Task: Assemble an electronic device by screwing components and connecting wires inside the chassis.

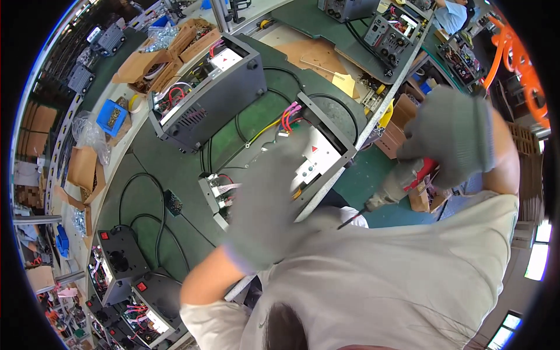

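Note:
My right hand (452, 131), in a grey glove, grips a red and grey power screwdriver (389, 188) off the table's right edge. Its long thin bit points down and to the left, near my shirt. My left hand (265, 201), also gloved, is blurred over an opened electrical unit (318, 153), covering part of it; its fingers are smeared by motion. White panels and red, yellow and pink wires (290, 114) show in that unit. A ring-ended yellow wire (256, 139) lies toward its far left side.
A second open-topped dark grey unit (216, 102) stands just beyond. More units (119, 259) with black cables sit at the lower left. Cardboard boxes (146, 70) and a blue bin (112, 118) of small parts line the left edge. Orange coiled hose (519, 70) hangs at upper right.

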A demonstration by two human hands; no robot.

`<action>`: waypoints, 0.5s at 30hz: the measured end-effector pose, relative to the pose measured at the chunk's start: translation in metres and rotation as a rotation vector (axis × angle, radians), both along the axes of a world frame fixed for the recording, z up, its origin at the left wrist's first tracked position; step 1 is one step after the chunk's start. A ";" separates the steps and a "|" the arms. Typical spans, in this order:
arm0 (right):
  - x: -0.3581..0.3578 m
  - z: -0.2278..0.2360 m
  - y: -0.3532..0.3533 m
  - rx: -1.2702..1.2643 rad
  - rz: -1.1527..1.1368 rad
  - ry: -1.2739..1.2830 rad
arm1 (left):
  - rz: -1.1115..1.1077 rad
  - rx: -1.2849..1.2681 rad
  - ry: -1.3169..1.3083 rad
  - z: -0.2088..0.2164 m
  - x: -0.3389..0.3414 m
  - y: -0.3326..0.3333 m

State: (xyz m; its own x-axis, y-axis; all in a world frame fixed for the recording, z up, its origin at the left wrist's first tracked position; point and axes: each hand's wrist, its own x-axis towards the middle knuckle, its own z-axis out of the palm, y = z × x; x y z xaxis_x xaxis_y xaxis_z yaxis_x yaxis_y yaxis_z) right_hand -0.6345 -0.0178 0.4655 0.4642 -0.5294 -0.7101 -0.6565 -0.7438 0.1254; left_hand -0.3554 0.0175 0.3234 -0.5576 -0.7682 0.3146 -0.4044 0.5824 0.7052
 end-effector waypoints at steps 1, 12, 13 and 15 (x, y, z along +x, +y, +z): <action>0.007 0.024 0.012 -0.100 0.013 -0.067 | -0.167 0.057 0.093 0.006 -0.027 -0.002; 0.023 -0.010 -0.002 -0.983 -0.404 -1.175 | -0.145 0.863 0.646 0.041 -0.019 -0.073; 0.028 -0.017 -0.018 -0.691 -0.451 -1.383 | -0.131 0.869 0.647 0.038 -0.015 -0.081; 0.058 -0.043 -0.058 -0.033 -0.468 -1.715 | -0.412 1.003 0.806 0.026 -0.003 -0.094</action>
